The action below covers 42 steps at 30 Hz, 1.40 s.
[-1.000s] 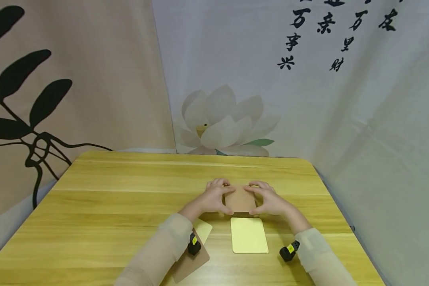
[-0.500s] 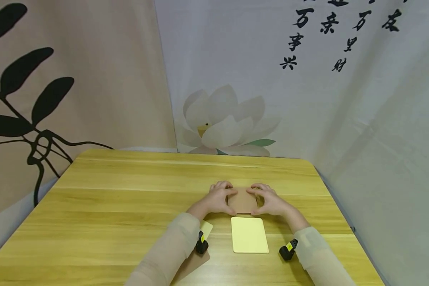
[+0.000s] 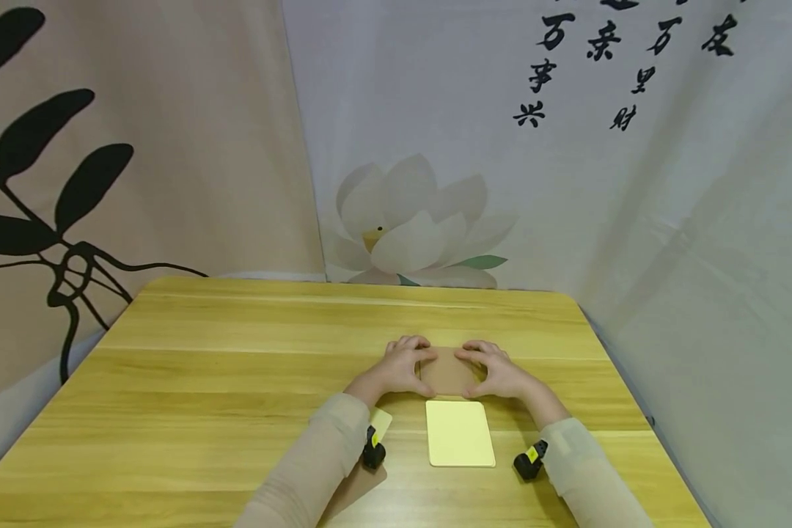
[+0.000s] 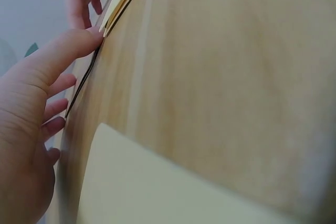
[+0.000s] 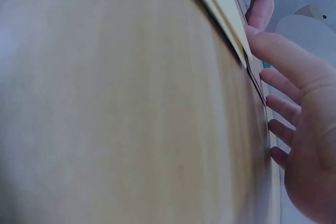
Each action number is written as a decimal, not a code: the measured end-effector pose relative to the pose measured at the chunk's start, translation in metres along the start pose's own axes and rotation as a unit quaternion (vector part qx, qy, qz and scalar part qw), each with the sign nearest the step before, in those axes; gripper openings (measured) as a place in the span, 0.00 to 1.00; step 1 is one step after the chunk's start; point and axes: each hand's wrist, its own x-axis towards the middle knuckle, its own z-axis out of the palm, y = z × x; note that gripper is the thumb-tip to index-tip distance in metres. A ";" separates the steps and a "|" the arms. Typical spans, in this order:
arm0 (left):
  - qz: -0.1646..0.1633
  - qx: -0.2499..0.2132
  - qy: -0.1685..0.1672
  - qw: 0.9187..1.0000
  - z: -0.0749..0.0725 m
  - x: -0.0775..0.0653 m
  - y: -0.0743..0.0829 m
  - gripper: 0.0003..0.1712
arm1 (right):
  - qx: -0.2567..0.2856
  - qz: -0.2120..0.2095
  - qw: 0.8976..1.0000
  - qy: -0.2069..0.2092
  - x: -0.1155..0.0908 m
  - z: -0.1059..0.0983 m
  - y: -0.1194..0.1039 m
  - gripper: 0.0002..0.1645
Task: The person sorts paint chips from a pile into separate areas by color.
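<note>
A brown, nearly square card (image 3: 446, 371) lies flat just beyond a pale yellow card (image 3: 460, 434), in front of me on the table. My left hand (image 3: 404, 367) holds its left side, thumb at the near corner and fingers toward the far one. On the opposite side my right hand (image 3: 495, 370) grips it the same way. In the left wrist view, the left thumb (image 4: 86, 43) meets the corner where the card edges come together. The right thumb (image 5: 273, 48) sits at the matching corner in the right wrist view.
Under my left forearm lie a second yellow card (image 3: 380, 422) and a larger brown sheet (image 3: 359, 488), both partly hidden by the sleeve. The wooden table (image 3: 204, 411) ends at a cloth backdrop (image 3: 422, 88). Each wrist wears a small black camera (image 3: 530, 462).
The brown card has shifted slightly right and nearer me, both hands going with it. My left forearm has moved right, covering more of the cards beneath. Little differs over the last half second.
</note>
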 end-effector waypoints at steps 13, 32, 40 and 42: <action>0.021 -0.025 0.039 0.999 -0.015 -0.008 0.001 0.44 | -0.002 0.016 0.999 0.044 -0.011 -0.005 -0.010 0.48; 0.052 -0.046 0.085 0.994 -0.049 -0.048 0.015 0.47 | -0.009 -0.050 0.994 0.098 -0.020 0.002 -0.048 0.49; 0.041 -0.053 0.104 0.992 -0.053 -0.069 0.014 0.49 | 0.003 -0.065 0.995 0.081 -0.019 0.009 -0.066 0.49; 0.038 -0.054 0.109 0.992 -0.054 -0.075 0.013 0.50 | -0.001 -0.072 0.995 0.075 -0.017 0.012 -0.069 0.50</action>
